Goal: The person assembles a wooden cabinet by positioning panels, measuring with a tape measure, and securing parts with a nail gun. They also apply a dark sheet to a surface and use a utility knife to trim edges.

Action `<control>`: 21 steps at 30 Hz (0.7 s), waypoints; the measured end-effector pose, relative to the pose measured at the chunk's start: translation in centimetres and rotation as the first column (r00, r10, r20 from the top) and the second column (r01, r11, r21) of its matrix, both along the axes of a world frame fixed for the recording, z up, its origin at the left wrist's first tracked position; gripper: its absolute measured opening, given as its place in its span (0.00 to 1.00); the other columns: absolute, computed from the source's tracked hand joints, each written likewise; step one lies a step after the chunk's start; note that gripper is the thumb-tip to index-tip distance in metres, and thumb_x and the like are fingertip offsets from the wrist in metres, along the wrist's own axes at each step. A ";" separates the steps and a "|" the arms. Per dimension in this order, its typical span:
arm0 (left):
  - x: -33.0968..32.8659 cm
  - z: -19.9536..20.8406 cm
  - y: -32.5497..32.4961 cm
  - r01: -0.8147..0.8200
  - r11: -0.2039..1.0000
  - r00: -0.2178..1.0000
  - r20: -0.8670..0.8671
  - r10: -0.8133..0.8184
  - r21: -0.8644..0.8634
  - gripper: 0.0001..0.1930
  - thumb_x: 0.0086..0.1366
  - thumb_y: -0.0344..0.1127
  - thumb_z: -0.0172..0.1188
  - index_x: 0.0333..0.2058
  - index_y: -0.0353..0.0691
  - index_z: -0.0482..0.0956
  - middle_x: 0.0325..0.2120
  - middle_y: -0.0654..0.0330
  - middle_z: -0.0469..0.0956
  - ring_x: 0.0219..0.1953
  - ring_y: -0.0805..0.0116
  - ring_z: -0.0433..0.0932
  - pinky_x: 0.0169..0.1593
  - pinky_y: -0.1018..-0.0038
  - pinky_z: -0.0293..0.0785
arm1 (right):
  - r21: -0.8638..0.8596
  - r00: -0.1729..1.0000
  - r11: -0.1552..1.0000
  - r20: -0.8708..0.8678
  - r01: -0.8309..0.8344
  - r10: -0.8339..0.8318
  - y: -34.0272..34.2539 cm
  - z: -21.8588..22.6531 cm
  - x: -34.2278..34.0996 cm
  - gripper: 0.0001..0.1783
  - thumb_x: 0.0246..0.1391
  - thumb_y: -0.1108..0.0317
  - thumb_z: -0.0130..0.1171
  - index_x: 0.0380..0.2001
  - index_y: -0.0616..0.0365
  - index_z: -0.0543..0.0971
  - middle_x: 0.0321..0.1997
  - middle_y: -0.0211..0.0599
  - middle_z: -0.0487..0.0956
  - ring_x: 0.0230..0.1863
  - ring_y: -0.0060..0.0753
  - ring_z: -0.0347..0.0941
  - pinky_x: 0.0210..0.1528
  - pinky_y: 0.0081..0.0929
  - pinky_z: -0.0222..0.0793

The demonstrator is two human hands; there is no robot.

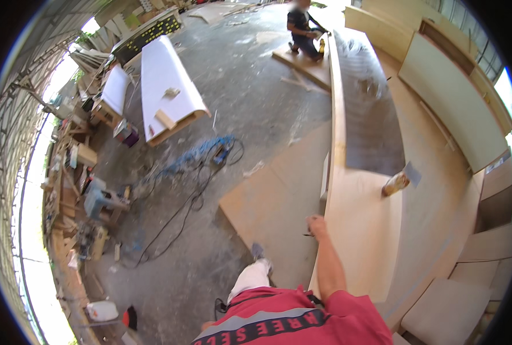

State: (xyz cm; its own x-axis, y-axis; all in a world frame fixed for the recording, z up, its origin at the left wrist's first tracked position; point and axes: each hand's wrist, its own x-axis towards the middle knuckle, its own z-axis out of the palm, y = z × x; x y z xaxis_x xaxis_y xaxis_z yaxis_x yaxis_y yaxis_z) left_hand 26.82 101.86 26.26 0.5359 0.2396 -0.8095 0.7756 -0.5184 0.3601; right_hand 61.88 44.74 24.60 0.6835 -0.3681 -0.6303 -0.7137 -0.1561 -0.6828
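My right hand [316, 225] is closed, held beside the left edge of a long pale wood panel [362, 230]. A small dark tip pokes out of its fingers; what it belongs to is too small to name. On the panel's right edge stands a brown-stained can [395, 184] with a flat grey piece [412, 174] sticking out at its top. Beyond it, a dark, shiny sheet or coated stretch [374, 109] covers the far part of the panel. Out of sight is my left hand.
A person [305, 29] kneels at the panel's far left side. A plywood sheet [279, 190] lies on the floor by my foot. Black cables [195, 195] trail to the left. A white-topped bench [167, 86] stands farther off. Large boards [451, 98] lean at the right.
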 end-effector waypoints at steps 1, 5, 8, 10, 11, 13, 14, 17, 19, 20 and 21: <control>4.4 -1.4 1.8 -0.239 0.967 0.971 -0.023 0.238 -0.090 0.08 0.52 0.30 0.53 0.29 0.34 0.78 0.20 0.57 0.79 0.22 0.63 0.78 0.29 0.67 0.76 | 0.044 1.000 0.999 -0.019 -0.015 0.016 0.5 0.5 1.9 0.15 0.50 0.58 0.58 0.27 0.62 0.78 0.22 0.40 0.77 0.24 0.31 0.73 0.30 0.32 0.70; 26.7 -0.3 8.2 -0.335 0.941 0.915 0.228 0.334 -0.035 0.08 0.48 0.28 0.50 0.23 0.32 0.77 0.15 0.55 0.77 0.15 0.64 0.75 0.23 0.70 0.73 | -0.372 0.983 0.915 0.038 -0.155 0.182 2.5 -1.9 3.4 0.18 0.49 0.56 0.59 0.27 0.65 0.78 0.22 0.47 0.77 0.26 0.40 0.75 0.31 0.37 0.70; 43.1 1.2 10.5 0.017 0.994 0.946 0.321 -0.051 0.109 0.13 0.52 0.33 0.47 0.14 0.34 0.75 0.11 0.54 0.74 0.15 0.64 0.74 0.21 0.68 0.68 | -0.307 0.996 0.949 -0.070 -0.073 0.055 2.1 -3.4 1.2 0.19 0.46 0.55 0.59 0.28 0.64 0.80 0.25 0.51 0.79 0.31 0.45 0.77 0.35 0.38 0.71; 54.6 2.7 7.4 -0.034 0.992 0.922 0.386 -0.015 0.118 0.09 0.53 0.29 0.49 0.20 0.33 0.76 0.15 0.54 0.76 0.16 0.64 0.74 0.21 0.68 0.69 | -0.389 0.982 0.921 -0.168 0.012 -0.084 0.9 -6.4 -1.8 0.21 0.44 0.55 0.59 0.28 0.66 0.80 0.26 0.52 0.79 0.32 0.46 0.79 0.35 0.38 0.72; 59.4 3.3 6.8 0.096 0.980 0.872 0.460 -0.166 0.172 0.08 0.53 0.28 0.50 0.22 0.32 0.76 0.15 0.55 0.76 0.18 0.65 0.75 0.23 0.70 0.70 | -0.427 0.956 0.902 -0.232 0.067 -0.181 0.9 -7.6 -3.1 0.22 0.43 0.55 0.59 0.28 0.68 0.80 0.26 0.52 0.80 0.32 0.46 0.79 0.34 0.38 0.72; 68.5 3.6 4.3 0.143 0.980 0.829 0.523 -0.197 0.141 0.08 0.55 0.31 0.52 0.24 0.32 0.77 0.16 0.56 0.76 0.20 0.67 0.76 0.25 0.72 0.72 | -0.388 0.868 0.919 -0.430 0.070 -0.248 0.5 -8.9 -4.4 0.22 0.43 0.56 0.59 0.26 0.71 0.79 0.26 0.52 0.80 0.31 0.45 0.80 0.34 0.39 0.72; 72.4 4.4 2.4 0.148 0.986 0.824 0.543 -0.164 0.073 0.08 0.56 0.31 0.53 0.25 0.32 0.77 0.16 0.57 0.76 0.21 0.68 0.76 0.26 0.72 0.72 | -0.284 0.804 0.951 -0.534 0.122 -0.262 1.2 -6.5 -3.5 0.23 0.43 0.59 0.57 0.34 0.72 0.78 0.37 0.54 0.79 0.41 0.50 0.77 0.42 0.40 0.71; 81.3 3.8 -4.3 0.207 0.974 0.799 0.591 -0.114 -0.091 0.07 0.57 0.31 0.54 0.26 0.33 0.77 0.17 0.58 0.77 0.22 0.70 0.77 0.27 0.74 0.72 | -0.189 0.672 0.965 -0.692 0.184 -0.264 0.5 -6.3 -1.2 0.25 0.43 0.62 0.56 0.42 0.71 0.77 0.47 0.55 0.78 0.50 0.54 0.74 0.50 0.41 0.70; 86.6 2.9 -5.3 0.250 0.963 0.787 0.600 -0.144 -0.097 0.07 0.57 0.31 0.55 0.26 0.33 0.77 0.18 0.58 0.77 0.22 0.71 0.77 0.27 0.74 0.72 | -0.168 0.683 0.977 -0.698 0.133 -0.213 0.1 -6.3 4.5 0.24 0.43 0.62 0.57 0.41 0.70 0.77 0.46 0.55 0.78 0.48 0.53 0.75 0.48 0.41 0.71; 88.2 1.9 -4.4 0.267 0.962 0.786 0.592 -0.180 -0.062 0.06 0.57 0.30 0.55 0.26 0.34 0.77 0.18 0.58 0.77 0.21 0.70 0.77 0.26 0.74 0.72 | -0.153 0.720 0.985 -0.674 0.082 -0.164 0.7 -5.1 9.7 0.24 0.42 0.62 0.57 0.41 0.70 0.78 0.45 0.55 0.78 0.47 0.52 0.76 0.47 0.40 0.71; 89.4 0.7 -3.8 0.292 0.956 0.787 0.577 -0.218 -0.037 0.06 0.57 0.30 0.55 0.26 0.34 0.77 0.18 0.59 0.77 0.21 0.70 0.77 0.25 0.74 0.72 | -0.147 0.748 0.988 -0.652 0.037 -0.125 1.0 -3.1 13.9 0.23 0.42 0.62 0.57 0.40 0.69 0.78 0.44 0.54 0.79 0.47 0.52 0.76 0.47 0.40 0.72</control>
State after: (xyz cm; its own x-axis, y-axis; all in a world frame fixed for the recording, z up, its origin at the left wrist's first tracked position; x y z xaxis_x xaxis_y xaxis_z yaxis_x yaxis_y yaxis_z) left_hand 116.26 98.10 26.96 0.9317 -0.0475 -0.3600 0.2636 -0.5935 0.7605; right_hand 75.76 45.72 21.45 0.0795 -0.5035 -0.8603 -0.9921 -0.1240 -0.0191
